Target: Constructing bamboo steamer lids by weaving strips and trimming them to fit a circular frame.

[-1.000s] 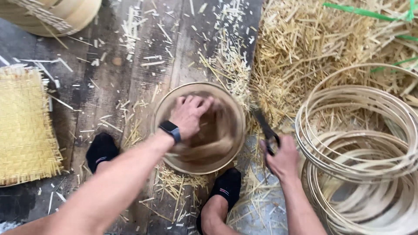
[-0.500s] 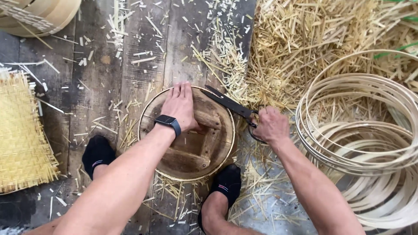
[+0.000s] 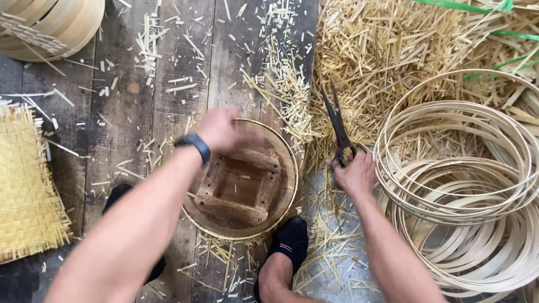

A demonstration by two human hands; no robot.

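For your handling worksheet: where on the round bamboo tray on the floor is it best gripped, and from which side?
Grip the round bamboo tray at its thin raised rim, probably from the far side, where the left hand already rests. The square wooden frame fills the middle, a foot blocks the near edge, and the right hand holds shears.

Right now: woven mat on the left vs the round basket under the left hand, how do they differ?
The woven mat lies flat, roughly rectangular and untouched; the round basket is circular with a raised rim, and the left hand rests on it. The mat is bare; the basket holds a square wooden frame. Both look like pale bamboo.
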